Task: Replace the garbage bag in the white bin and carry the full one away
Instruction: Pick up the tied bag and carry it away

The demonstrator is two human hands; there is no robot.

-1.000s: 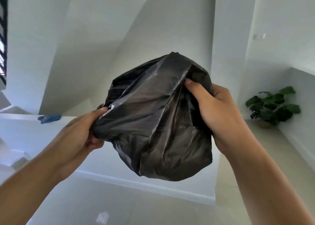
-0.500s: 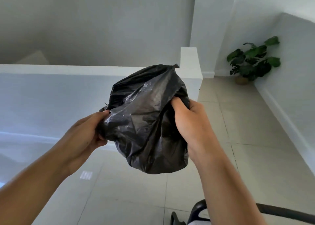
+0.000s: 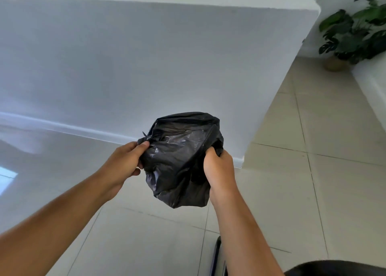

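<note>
Hidden and cut-off parts

The bag (image 3: 179, 158) is hiding the right hand's (image 3: 219, 171) fingertips and most of the left hand's (image 3: 123, 165) fingers. The frame's edge is cutting off the plant (image 3: 353, 33) at right and a dark curved object (image 3: 334, 268) at the bottom, too partial to identify.

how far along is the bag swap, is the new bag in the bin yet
Not yet. Nothing visible looks finished: no white bin or full bag is in view. In hand: both hands, left hand and right hand, grip a crumpled black garbage bag above the tiled floor. Left: lining the bin, carrying the full bag away.
</note>
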